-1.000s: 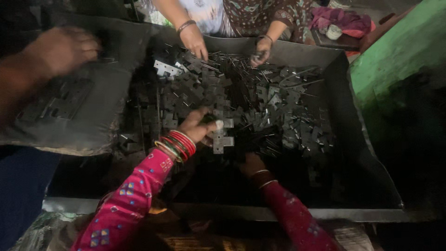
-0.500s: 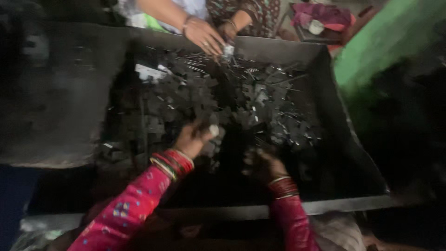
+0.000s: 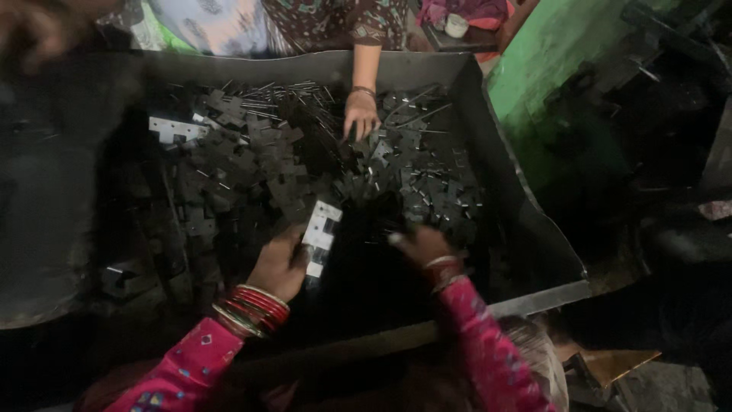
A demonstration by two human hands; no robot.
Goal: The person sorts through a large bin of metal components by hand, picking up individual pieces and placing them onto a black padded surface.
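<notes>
While the left hand (image 3: pixel 280 265) grips a pale notched metal plate (image 3: pixel 321 236), its long axis running away from the wearer and tilted slightly right, the right hand (image 3: pixel 422 246) rests fingers-down, seemingly empty, on the dark stamped parts (image 3: pixel 252 168) in the metal tray (image 3: pixel 534 229). The plate sits between both hands, nearer the left.

A dim small workshop, plainly for metal parts: a big sheet-metal tray (image 3: pixel 526 221) heaped with dark stamped hinge-like pieces (image 3: pixel 259 168) and thin rods (image 3: pixel 267 95), a co-worker's hand (image 3: pixel 361 116) sorting at the far side, a green-painted wall (image 3: pixel 549 69) beside.
</notes>
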